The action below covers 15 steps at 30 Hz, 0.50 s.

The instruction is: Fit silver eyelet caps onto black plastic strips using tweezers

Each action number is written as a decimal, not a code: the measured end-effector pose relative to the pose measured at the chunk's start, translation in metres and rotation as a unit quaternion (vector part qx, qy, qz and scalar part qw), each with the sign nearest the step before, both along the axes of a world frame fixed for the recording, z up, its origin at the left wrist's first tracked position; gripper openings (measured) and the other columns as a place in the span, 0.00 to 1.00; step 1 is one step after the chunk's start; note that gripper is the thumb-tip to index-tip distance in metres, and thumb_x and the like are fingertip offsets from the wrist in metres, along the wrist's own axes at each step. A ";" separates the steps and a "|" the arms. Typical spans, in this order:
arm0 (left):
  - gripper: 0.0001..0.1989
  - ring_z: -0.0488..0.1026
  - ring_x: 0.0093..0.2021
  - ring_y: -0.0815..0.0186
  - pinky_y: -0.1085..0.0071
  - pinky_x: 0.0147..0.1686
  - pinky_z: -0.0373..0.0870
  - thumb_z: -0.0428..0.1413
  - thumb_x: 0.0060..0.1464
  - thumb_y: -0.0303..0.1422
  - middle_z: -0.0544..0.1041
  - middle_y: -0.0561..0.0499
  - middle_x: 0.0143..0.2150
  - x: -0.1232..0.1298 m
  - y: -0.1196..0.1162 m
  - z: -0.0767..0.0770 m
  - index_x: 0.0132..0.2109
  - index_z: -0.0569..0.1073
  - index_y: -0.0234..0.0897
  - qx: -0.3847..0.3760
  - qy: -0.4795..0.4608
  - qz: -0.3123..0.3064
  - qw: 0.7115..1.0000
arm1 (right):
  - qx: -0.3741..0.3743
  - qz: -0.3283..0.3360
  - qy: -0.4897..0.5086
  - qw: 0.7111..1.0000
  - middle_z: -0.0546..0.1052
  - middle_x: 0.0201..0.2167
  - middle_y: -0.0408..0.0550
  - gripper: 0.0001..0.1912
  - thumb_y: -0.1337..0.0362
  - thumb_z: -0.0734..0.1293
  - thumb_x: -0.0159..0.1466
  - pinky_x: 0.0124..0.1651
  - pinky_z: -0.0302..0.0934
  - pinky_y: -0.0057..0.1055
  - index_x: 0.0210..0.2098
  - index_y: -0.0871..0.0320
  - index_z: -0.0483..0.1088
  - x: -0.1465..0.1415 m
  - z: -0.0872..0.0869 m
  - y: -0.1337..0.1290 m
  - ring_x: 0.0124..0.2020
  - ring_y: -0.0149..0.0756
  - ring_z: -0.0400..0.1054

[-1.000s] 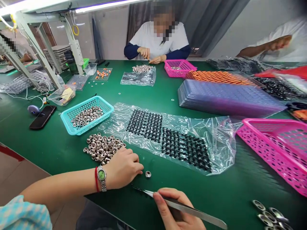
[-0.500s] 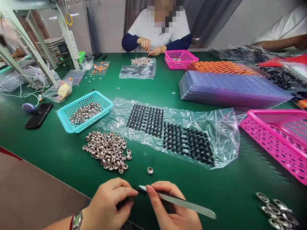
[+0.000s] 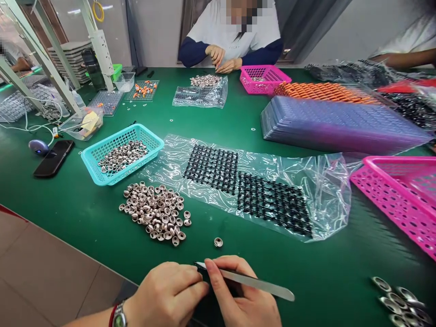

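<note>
My right hand (image 3: 245, 297) pinches metal tweezers (image 3: 262, 285), their pale tips pointing left. At those tips is a small black piece (image 3: 198, 264), partly hidden by my left fingers. My left hand (image 3: 172, 293), with a watch (image 3: 119, 315) at its wrist, is closed close beside the tips; what it grips is hidden. One silvery ring-shaped metal part (image 3: 218, 242) lies alone just beyond my hands. A heap of the same metal parts (image 3: 160, 213) sits to its left. Black moulded grids (image 3: 272, 202) lie in a clear plastic bag (image 3: 329, 195).
A turquoise basket (image 3: 89, 161) holds more metal parts; a phone (image 3: 54, 158) lies left of it. At right stand a pink basket (image 3: 374, 179), stacked clear trays (image 3: 323, 122) and several shiny rings (image 3: 397, 299). A co-worker (image 3: 235, 45) works across the green table (image 3: 211, 122).
My left hand has turned over and moved right, its fingers now covering what lay beneath. The tweezers have shifted slightly left. The camera view has moved a little.
</note>
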<state>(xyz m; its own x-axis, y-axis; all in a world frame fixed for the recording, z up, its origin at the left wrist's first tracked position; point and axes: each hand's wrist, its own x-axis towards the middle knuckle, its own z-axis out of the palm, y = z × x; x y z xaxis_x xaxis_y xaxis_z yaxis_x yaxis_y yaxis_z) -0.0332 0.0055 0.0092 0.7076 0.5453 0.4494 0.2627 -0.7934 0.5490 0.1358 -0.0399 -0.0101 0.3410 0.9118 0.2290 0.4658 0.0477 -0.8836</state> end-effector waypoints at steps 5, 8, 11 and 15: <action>0.16 0.85 0.41 0.58 0.66 0.39 0.81 0.43 0.75 0.28 0.85 0.40 0.43 0.000 0.000 -0.002 0.55 0.75 0.31 0.003 0.001 -0.002 1.000 | 0.012 0.003 -0.023 1.000 0.79 0.26 0.39 0.09 0.58 0.70 0.70 0.28 0.70 0.20 0.33 0.52 0.74 0.000 0.001 0.000 0.23 0.29 0.76; 0.16 0.85 0.40 0.59 0.68 0.39 0.81 0.43 0.75 0.29 0.85 0.40 0.42 0.000 0.000 -0.002 0.55 0.75 0.32 0.005 0.012 -0.004 1.000 | 0.034 0.014 -0.031 0.999 0.80 0.28 0.40 0.06 0.61 0.69 0.70 0.31 0.72 0.20 0.35 0.52 0.74 0.000 -0.001 0.000 0.26 0.30 0.78; 0.17 0.85 0.41 0.58 0.67 0.40 0.82 0.43 0.75 0.29 0.85 0.39 0.42 0.000 0.000 -0.001 0.56 0.75 0.32 -0.002 0.024 -0.005 1.000 | 0.071 0.030 -0.041 0.996 0.81 0.31 0.41 0.03 0.65 0.69 0.70 0.35 0.74 0.21 0.37 0.52 0.74 -0.001 -0.004 -0.001 0.30 0.31 0.79; 0.15 0.85 0.40 0.57 0.66 0.39 0.82 0.45 0.74 0.28 0.86 0.39 0.43 0.000 0.000 -0.001 0.55 0.76 0.31 0.000 0.021 -0.008 1.000 | 0.104 0.040 -0.031 0.993 0.81 0.33 0.42 0.03 0.66 0.69 0.69 0.39 0.75 0.24 0.39 0.51 0.74 0.000 -0.007 -0.001 0.33 0.32 0.80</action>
